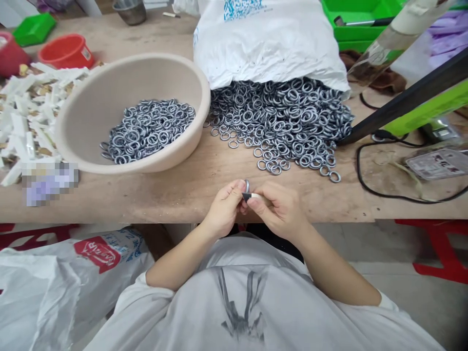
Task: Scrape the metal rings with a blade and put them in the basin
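Note:
Close to the table's front edge, my left hand [227,207] pinches one grey ring [247,186] between thumb and fingers. My right hand [280,207] grips a small tool [247,196] with a pale handle and a dark, angled tip, perhaps a blade. That tip touches or nearly touches the ring's lower part; fingers partly hide the contact. Beyond my hands, a heap of similar grey rings [292,117] spills from a white sack [266,48]. On the left, a beige basin [135,68] holds many more of these rings.
White strips [22,122] are piled at the left, near a red bowl [66,51]. A metal bowl [129,10] stands at the back. On the right are a green tray [365,31], a black and green stand [413,97] and a looping black cable [360,170].

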A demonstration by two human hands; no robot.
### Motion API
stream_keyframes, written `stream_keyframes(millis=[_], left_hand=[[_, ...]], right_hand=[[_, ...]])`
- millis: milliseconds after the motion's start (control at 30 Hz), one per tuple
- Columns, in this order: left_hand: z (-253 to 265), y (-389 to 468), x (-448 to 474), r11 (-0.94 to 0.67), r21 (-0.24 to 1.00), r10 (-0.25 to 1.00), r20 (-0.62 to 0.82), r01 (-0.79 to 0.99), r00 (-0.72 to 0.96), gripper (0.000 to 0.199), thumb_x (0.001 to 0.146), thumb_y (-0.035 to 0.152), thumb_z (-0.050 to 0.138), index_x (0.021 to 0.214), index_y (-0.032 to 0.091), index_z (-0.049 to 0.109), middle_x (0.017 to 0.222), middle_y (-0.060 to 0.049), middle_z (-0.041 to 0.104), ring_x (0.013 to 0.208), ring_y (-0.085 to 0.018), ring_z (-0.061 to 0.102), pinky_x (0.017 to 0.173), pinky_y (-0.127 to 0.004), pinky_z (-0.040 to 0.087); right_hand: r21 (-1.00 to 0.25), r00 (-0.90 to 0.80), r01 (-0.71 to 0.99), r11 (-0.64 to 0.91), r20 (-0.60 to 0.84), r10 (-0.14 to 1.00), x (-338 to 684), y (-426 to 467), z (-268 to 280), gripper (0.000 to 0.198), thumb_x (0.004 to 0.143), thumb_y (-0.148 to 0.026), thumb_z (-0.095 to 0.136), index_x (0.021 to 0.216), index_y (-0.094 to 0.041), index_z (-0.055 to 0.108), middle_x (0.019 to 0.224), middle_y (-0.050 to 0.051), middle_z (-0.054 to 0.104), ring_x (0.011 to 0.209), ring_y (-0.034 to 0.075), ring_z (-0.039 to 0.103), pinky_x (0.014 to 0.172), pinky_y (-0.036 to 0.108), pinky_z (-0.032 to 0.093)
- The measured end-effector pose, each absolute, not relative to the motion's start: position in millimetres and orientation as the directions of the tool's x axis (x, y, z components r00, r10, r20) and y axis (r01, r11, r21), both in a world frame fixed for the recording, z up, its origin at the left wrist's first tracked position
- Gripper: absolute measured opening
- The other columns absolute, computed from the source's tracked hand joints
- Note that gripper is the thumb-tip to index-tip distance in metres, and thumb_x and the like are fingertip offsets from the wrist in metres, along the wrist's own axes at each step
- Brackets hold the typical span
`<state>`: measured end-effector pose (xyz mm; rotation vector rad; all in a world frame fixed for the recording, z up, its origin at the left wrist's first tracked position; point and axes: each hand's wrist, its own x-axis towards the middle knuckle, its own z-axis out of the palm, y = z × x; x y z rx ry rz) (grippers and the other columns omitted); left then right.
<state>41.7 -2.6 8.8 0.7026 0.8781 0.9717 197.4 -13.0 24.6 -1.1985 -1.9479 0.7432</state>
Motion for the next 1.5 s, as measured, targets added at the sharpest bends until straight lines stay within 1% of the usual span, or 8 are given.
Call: stream_keyframes(millis=[300, 567, 700, 833, 967, 1100, 1300, 1500], left_hand=[[6, -11, 31, 0.385, 0.852, 0.877, -0.217, -0.355, 0.429, 0.048, 0.082, 0.059, 0.071, 0.066, 0.018, 0.051, 0.055, 0.004, 0.045, 0.052, -0.007, 0.041, 0.054, -0.022, 0.036], [2, -5, 11, 0.428, 0.849, 0.881, -0.314, -0.311, 0.355, 0.032, 0.078, 0.043, 0.079, 0.09, 0.015, 0.07, 0.078, -0.005, 0.072, 0.062, -0.01, 0.061, 0.064, -0.023, 0.05], [2, 3, 8, 0.481, 0.772, 0.875, -0.392, -0.416, 0.285, 0.028, 0.07, 0.026, 0.077, 0.094, 0.013, 0.071, 0.081, -0.005, 0.072, 0.066, -0.011, 0.064, 0.069, -0.026, 0.055], [1, 3, 19, 0.478, 0.725, 0.877, -0.364, -0.496, 0.313, 0.033, 0.075, 0.042, 0.075, 0.089, 0.013, 0.068, 0.084, -0.005, 0.068, 0.067, -0.012, 0.061, 0.061, -0.025, 0.053], [-2, -5, 38, 0.337, 0.792, 0.94, -0.251, -0.509, 0.231, 0.046, 0.08, 0.06, 0.072, 0.081, 0.016, 0.063, 0.068, 0.001, 0.057, 0.058, -0.007, 0.048, 0.052, -0.018, 0.039], [-2, -9, 44, 0.273, 0.826, 0.962, -0.231, -0.493, 0.147, 0.049, 0.077, 0.06, 0.076, 0.071, 0.017, 0.054, 0.059, 0.006, 0.043, 0.052, -0.005, 0.036, 0.048, -0.017, 0.03], [7, -7, 37, 0.349, 0.781, 0.936, -0.267, -0.518, 0.228, 0.05, 0.077, 0.055, 0.077, 0.065, 0.017, 0.047, 0.054, 0.006, 0.04, 0.048, -0.005, 0.031, 0.045, -0.017, 0.026], [9, -10, 40, 0.424, 0.717, 0.905, -0.308, -0.553, 0.294, 0.05, 0.072, 0.051, 0.081, 0.064, 0.018, 0.045, 0.051, 0.007, 0.039, 0.045, -0.004, 0.029, 0.044, -0.016, 0.025]], right_hand=[[-0.7, -0.112, 0.685, 0.201, 0.172, 0.979, 211, 15, 9, 0.046, 0.1, -0.054, 0.045, 0.071, -0.021, 0.059, 0.059, 0.0, 0.054, 0.056, 0.015, 0.048, 0.057, 0.029, 0.03], [-0.212, -0.037, 0.976, 0.044, 0.037, 0.999, 213, 61, 0, 0.026, 0.095, -0.039, 0.058, 0.105, -0.019, 0.071, 0.109, 0.014, 0.069, 0.083, 0.027, 0.063, 0.062, 0.033, 0.032], [-0.442, -0.049, 0.895, 0.066, 0.05, 0.998, 209, 59, 5, 0.018, 0.095, -0.031, 0.057, 0.093, -0.017, 0.068, 0.099, 0.012, 0.068, 0.082, 0.024, 0.06, 0.066, 0.032, 0.037], [-0.968, -0.162, 0.242, 0.066, 0.027, 0.987, 193, 30, 13, 0.037, 0.094, -0.055, 0.057, 0.08, -0.02, 0.058, 0.072, 0.001, 0.058, 0.067, 0.016, 0.053, 0.064, 0.029, 0.042], [-0.99, -0.093, -0.138, -0.035, -0.023, 0.995, 164, -5, 9, 0.039, 0.088, -0.061, 0.065, 0.082, -0.023, 0.054, 0.064, -0.004, 0.055, 0.057, 0.013, 0.053, 0.057, 0.028, 0.046], [-0.998, -0.076, -0.065, 0.011, 0.016, 0.997, 160, -16, 1, 0.036, 0.088, -0.059, 0.066, 0.088, -0.025, 0.054, 0.07, -0.003, 0.062, 0.062, 0.015, 0.06, 0.06, 0.029, 0.05], [-0.804, -0.291, 0.416, 0.425, 0.325, 0.9, 185, -11, 15, 0.036, 0.101, -0.047, 0.051, 0.077, -0.02, 0.059, 0.069, 0.001, 0.059, 0.065, 0.014, 0.053, 0.061, 0.028, 0.039], [-0.707, -0.334, 0.493, 0.507, 0.384, 0.861, 185, -11, 16, 0.038, 0.101, -0.042, 0.052, 0.069, -0.02, 0.05, 0.062, -0.003, 0.048, 0.057, 0.01, 0.045, 0.055, 0.026, 0.031]])
